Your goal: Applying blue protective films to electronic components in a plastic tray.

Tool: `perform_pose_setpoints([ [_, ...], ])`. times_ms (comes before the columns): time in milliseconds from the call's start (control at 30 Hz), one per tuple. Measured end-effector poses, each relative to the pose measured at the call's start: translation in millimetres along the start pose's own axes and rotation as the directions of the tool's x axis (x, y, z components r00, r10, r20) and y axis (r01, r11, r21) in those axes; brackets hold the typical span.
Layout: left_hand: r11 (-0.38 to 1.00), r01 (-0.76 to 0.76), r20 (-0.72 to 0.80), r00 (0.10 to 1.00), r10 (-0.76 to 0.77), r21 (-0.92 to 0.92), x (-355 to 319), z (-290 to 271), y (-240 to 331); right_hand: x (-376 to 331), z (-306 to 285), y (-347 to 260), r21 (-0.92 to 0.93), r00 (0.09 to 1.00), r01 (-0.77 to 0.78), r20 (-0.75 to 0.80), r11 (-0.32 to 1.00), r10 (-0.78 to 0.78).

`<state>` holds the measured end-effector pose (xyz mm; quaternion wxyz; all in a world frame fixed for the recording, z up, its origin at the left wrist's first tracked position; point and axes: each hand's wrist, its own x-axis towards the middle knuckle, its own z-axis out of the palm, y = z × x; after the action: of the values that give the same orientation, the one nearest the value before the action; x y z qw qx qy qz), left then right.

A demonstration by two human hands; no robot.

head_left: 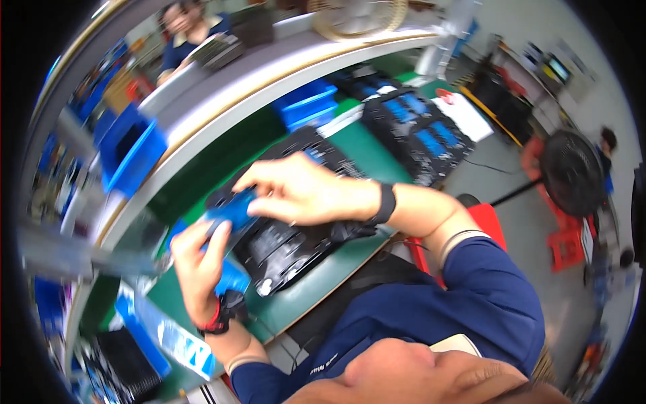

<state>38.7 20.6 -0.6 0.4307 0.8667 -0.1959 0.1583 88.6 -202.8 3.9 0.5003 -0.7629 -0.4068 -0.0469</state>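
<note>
Both of my hands are closed on a small flat blue piece [232, 210], blurred by motion, so its exact kind does not show. My left hand [198, 259] pinches its near left end between thumb and fingers. Over its other end, my right hand [303, 192] has the thumb on the near side and the fingers bent over the far side. Beneath and beside my hands lies a black moulded plastic tray [279, 252] with shiny recesses, on the green bench top [350, 259]. A bright blue piece [232, 276] lies next to my left wrist.
Another black tray [417, 131] with blue pieces lies to the right. Blue bins stand at the back [306, 101] and on the shelf [134, 158]. At lower left are a black crate [128, 363] and a clear bag [182, 340]. A person [192, 37] sits beyond the shelf.
</note>
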Motion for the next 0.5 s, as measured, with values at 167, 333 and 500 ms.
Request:
perform_pose_setpoints([
  [167,0.999,-0.016,-0.126,0.992,0.023,0.052,-2,11,-1,-62,-34,21,-0.388,0.972,0.001,-0.217,0.921,-0.093],
  [333,0.928,0.066,-0.313,0.948,0.056,0.366,-2,21,-1,-106,-45,64,-0.443,0.955,-0.130,-0.295,0.887,-0.008],
  [500,0.882,0.177,-0.476,0.877,0.060,0.437,-20,23,-18,-112,-29,74,-0.445,0.936,-0.101,-0.345,0.890,-0.066],
])
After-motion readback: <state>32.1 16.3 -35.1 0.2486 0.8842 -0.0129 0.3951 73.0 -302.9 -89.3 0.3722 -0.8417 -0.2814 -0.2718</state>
